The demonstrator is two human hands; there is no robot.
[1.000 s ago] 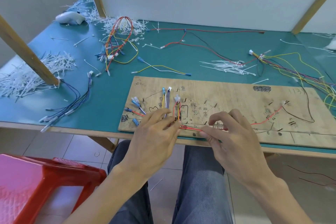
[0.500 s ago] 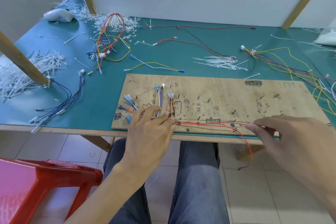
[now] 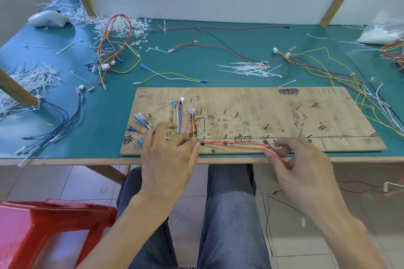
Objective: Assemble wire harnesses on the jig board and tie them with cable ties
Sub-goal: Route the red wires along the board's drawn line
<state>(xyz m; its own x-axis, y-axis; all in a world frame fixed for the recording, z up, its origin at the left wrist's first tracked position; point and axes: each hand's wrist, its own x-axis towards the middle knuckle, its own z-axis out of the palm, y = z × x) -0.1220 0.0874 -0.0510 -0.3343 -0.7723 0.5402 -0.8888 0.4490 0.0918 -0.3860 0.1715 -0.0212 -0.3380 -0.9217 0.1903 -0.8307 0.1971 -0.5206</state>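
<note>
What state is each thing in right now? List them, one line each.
jig board: flat on the green table, connectors seated at its left.
red wires: stretched along the jig board's near edge, not yet tied.
left hand: holds the red wires' left end on the jig board.
right hand: pinches the red wires' other end.
cable ties: loose heap behind the jig board.

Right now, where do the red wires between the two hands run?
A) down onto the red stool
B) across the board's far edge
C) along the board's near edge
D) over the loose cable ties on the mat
C: the red wires stretch from the left hand to the right hand, which pinches them, just inside the near edge of the board.
</note>
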